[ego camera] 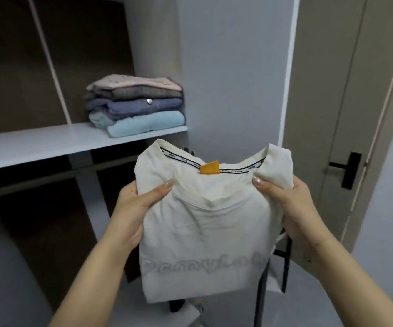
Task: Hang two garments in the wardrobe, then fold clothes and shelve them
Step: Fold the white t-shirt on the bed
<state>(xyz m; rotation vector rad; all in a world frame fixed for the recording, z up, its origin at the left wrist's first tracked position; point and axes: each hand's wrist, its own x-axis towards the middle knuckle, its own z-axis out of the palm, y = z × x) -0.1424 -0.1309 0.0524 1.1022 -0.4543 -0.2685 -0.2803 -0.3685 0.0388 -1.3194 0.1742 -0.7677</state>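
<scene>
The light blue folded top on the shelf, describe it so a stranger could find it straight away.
On the grey wardrobe shelf, a stack of folded clothes sits at the right end. The light blue top is the bottom, palest layer, under darker blue, grey and pinkish ones.

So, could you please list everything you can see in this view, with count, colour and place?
T-shirt: one, cream, folded, held up in front of the wardrobe, below the shelf.
Tag: one, orange, inside the T-shirt's collar.
Stack: one pile of about four folded clothes, pink-beige on top, then grey, blue, light blue; on the shelf's right end.
Shelf: one, pale grey, in the wardrobe, left.
Door: one, beige, right.
Handle: one, black, on the door.
Left hand: grips the T-shirt's left edge.
Right hand: grips the T-shirt's right edge.
</scene>
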